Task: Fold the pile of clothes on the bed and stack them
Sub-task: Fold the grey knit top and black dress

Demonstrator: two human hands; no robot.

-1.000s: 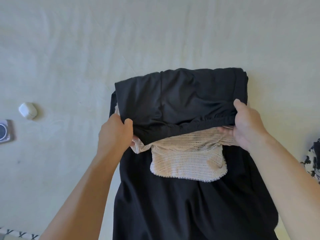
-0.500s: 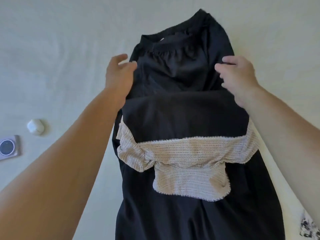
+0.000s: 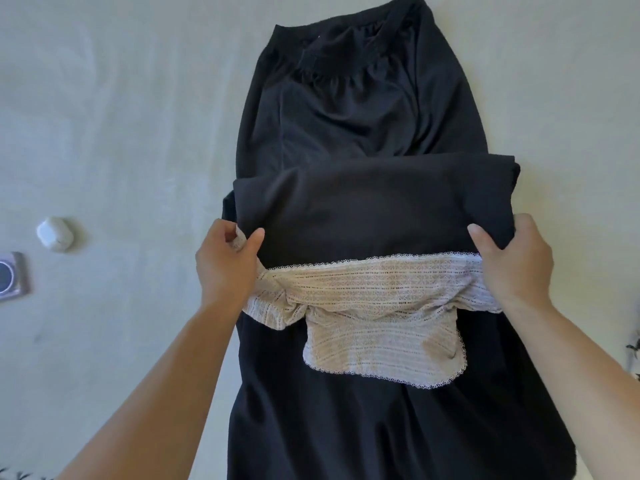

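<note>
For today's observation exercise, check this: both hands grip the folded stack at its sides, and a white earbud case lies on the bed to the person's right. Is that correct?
Not quite. The head view shows the white earbud case on the person's left, not right. The rest holds: the left hand and right hand grip the folded stack at its sides.

A small white rounded plastic case (image 3: 55,233) lies on the pale cream bed sheet (image 3: 121,116) at the left. Near it, at the left edge, a flat silver device with a dark round face (image 3: 12,276) is partly cut off.
</note>
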